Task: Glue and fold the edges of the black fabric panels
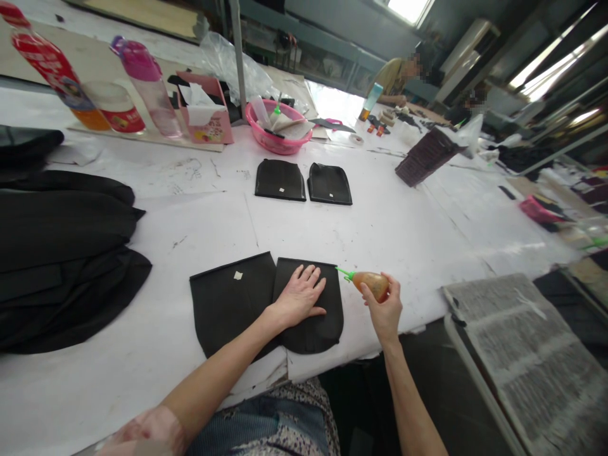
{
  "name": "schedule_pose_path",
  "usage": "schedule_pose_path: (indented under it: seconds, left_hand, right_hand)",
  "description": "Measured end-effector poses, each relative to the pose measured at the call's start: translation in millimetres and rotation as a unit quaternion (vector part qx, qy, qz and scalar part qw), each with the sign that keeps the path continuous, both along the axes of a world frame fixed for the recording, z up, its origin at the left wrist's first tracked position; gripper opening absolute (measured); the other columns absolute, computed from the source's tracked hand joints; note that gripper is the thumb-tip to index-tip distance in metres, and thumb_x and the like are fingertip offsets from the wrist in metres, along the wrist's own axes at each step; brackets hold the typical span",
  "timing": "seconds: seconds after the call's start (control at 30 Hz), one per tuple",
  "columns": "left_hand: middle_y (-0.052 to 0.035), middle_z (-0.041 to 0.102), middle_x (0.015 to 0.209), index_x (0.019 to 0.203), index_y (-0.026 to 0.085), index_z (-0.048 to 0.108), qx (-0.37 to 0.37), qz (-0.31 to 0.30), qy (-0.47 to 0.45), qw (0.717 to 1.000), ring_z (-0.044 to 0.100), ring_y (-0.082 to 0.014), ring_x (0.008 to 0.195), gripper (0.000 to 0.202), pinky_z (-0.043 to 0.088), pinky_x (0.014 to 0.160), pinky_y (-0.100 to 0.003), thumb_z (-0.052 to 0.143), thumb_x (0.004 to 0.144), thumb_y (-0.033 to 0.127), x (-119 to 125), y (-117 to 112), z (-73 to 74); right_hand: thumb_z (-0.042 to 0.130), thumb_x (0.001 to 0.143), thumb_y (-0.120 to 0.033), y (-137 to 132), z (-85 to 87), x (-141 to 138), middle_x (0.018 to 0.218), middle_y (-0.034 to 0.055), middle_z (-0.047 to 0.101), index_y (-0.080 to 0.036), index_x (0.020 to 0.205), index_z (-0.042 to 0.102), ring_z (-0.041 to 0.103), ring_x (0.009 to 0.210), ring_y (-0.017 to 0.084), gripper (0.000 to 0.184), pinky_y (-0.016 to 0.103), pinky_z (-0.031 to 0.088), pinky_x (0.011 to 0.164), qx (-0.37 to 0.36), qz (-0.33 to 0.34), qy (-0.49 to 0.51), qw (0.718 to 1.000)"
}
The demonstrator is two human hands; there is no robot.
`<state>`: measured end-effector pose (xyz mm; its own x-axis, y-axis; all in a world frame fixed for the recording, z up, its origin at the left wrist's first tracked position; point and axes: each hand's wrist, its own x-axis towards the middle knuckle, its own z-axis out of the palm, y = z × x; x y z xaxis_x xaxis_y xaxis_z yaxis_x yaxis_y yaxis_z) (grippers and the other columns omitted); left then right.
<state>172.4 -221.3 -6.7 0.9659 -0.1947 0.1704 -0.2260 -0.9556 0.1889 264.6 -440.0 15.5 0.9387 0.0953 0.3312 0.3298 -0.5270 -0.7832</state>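
Note:
My left hand [300, 296] lies flat with fingers spread on a black fabric panel [327, 316] that has a rounded lower edge. To its left, partly under my forearm, is a second black panel [228, 310] bearing a small pale sticker. My right hand [384, 307] grips a glue bottle [370, 284] with amber contents. The bottle's thin green nozzle points left, its tip at the upper right corner of the panel under my left hand. Whether glue is coming out cannot be seen.
Two smaller black pieces [281, 180] lie farther back. Behind them stands a pink basket [278, 142] with tools. Dark cloth [61, 253] is heaped at left. Drink bottles [149, 88] and a tissue box [211, 120] line the back left. A person [396, 76] sits far off.

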Motion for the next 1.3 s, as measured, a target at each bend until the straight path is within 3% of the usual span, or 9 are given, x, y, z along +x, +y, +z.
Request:
schedule_pose_path:
  seconds: [0.3, 1.3]
  left_hand:
    - [-0.0213, 0.049, 0.145, 0.135, 0.013, 0.056, 0.003, 0.002, 0.003, 1.000, 0.042, -0.0370, 0.137, 0.073, 0.031, 0.114, -0.052, 0.065, 0.082, 0.063, -1, 0, 1.9]
    - [-0.0230, 0.046, 0.147, 0.137, 0.011, 0.055, -0.010, -0.004, 0.017, 1.000, 0.038, -0.0381, 0.139, 0.071, 0.026, 0.116, -0.052, 0.065, 0.084, 0.058, -2, 2, 1.5]
  right_hand:
    - [0.073, 0.075, -0.058, -11, 23.3, -14, 0.116, 0.0086, 0.063, -0.021, 0.124, 0.057, 0.064, 0.100, 0.026, 0.063, 0.042, 0.058, 0.084, -0.071, 0.019, -0.001, 0.997]
    - [0.076, 0.074, -0.055, -48, 47.0, -78, 0.113, 0.0079, 0.065, -0.022, 0.121, 0.060, 0.064, 0.098, 0.027, 0.060, 0.045, 0.053, 0.094, -0.129, -0.009, 0.030, 0.991]
